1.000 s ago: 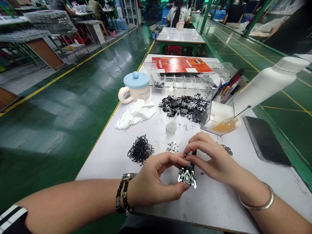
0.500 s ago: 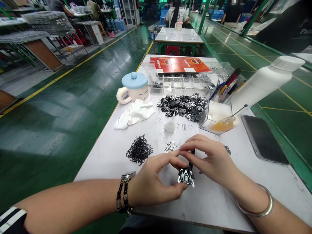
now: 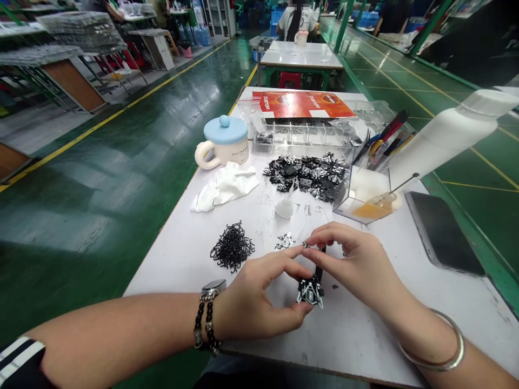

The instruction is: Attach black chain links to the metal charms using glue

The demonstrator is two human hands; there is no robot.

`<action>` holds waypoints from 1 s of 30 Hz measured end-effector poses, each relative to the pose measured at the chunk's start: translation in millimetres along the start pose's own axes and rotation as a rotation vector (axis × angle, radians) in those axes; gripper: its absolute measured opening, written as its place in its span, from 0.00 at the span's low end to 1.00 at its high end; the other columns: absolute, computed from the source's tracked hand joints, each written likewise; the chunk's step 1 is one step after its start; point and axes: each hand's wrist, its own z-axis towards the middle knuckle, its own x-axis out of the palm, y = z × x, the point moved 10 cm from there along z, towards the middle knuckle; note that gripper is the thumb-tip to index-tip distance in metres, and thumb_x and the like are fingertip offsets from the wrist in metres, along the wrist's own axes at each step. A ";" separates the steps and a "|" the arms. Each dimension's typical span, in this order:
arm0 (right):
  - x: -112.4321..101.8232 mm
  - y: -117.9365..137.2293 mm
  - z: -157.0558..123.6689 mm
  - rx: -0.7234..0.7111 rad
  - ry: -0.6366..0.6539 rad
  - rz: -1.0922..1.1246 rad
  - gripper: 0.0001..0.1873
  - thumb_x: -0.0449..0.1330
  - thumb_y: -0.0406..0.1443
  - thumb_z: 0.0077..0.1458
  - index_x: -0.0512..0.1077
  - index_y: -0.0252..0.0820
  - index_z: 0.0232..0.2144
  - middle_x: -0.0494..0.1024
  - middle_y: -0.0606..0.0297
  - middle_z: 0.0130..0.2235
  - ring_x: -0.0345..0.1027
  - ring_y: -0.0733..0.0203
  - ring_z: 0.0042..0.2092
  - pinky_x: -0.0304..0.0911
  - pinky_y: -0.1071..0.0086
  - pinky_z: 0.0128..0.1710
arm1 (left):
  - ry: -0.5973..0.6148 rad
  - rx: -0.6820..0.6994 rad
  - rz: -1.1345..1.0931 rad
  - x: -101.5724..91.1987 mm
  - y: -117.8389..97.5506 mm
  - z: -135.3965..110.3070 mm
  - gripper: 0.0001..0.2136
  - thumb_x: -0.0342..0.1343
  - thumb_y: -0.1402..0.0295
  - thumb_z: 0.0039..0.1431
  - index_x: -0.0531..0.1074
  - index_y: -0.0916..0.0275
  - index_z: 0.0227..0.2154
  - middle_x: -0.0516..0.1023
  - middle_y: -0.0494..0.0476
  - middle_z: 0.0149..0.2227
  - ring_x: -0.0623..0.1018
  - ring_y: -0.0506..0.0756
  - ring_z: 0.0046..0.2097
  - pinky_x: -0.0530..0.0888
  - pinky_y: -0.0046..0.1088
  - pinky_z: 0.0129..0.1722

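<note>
My right hand (image 3: 348, 265) pinches a small metal ring (image 3: 305, 245) between thumb and forefinger, just above a black strip (image 3: 320, 265). That strip rises from a black-and-silver metal charm (image 3: 310, 292) low on the white table (image 3: 344, 335). My left hand (image 3: 255, 300) curves around the charm, its thumb at the lower edge and forefinger reaching toward the ring. Beyond the hands lie small silver pieces (image 3: 284, 242), a tangle of black wire hooks (image 3: 232, 247), and a heap of black-and-silver charms (image 3: 306, 174).
A lidded mug (image 3: 224, 140), white cloth (image 3: 225, 187), small dropper bottle (image 3: 284, 208), compartment tray (image 3: 302, 135), clear acrylic box (image 3: 363, 195), large white bottle (image 3: 446, 135) and phone (image 3: 440, 233) share the table. Green floor surrounds it; a person (image 3: 294, 19) sits at a farther table.
My fingertips and the small ring have risen slightly in the picture, and the charm has shifted a little with them. The whole view has also tilted slightly.
</note>
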 end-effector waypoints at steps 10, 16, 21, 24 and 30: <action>2.5 -17.0 -2.1 0.170 0.026 0.445 0.06 0.67 0.35 0.45 0.74 0.41 0.28 0.73 0.67 0.24 0.65 0.68 0.26 0.62 0.75 0.24 | -0.040 0.013 0.159 -5.9 -3.8 0.4 0.15 0.61 0.75 0.46 0.73 0.65 0.40 0.79 0.66 0.45 0.77 0.59 0.50 0.74 0.37 0.52; 26.8 -18.6 -7.0 0.212 0.262 0.714 0.08 0.69 0.35 0.43 0.75 0.41 0.28 0.72 0.67 0.25 0.63 0.69 0.26 0.62 0.76 0.23 | -0.083 -0.111 0.000 -13.9 14.6 2.7 0.16 0.61 0.75 0.50 0.72 0.66 0.43 0.78 0.62 0.40 0.78 0.57 0.44 0.77 0.35 0.48; 44.4 -33.4 -9.2 0.326 0.302 0.819 0.11 0.70 0.38 0.43 0.75 0.40 0.29 0.75 0.65 0.28 0.66 0.67 0.29 0.65 0.73 0.28 | -0.129 -0.230 -0.262 -15.3 27.6 2.8 0.15 0.61 0.76 0.50 0.73 0.63 0.43 0.71 0.58 0.40 0.78 0.52 0.38 0.80 0.29 0.41; 46.2 -34.2 -8.3 0.331 0.296 0.844 0.10 0.70 0.38 0.43 0.76 0.42 0.29 0.76 0.65 0.31 0.68 0.67 0.32 0.67 0.73 0.32 | -0.160 -0.252 -0.311 -17.7 29.1 3.1 0.15 0.62 0.76 0.49 0.74 0.63 0.42 0.68 0.59 0.45 0.78 0.51 0.38 0.81 0.27 0.40; 38.3 -30.9 -5.2 0.322 0.243 0.883 0.10 0.70 0.38 0.42 0.76 0.43 0.28 0.75 0.66 0.30 0.67 0.66 0.32 0.66 0.73 0.32 | -0.143 -0.201 -0.196 -20.8 22.8 7.9 0.16 0.60 0.77 0.48 0.74 0.67 0.43 0.76 0.64 0.42 0.79 0.58 0.42 0.81 0.31 0.38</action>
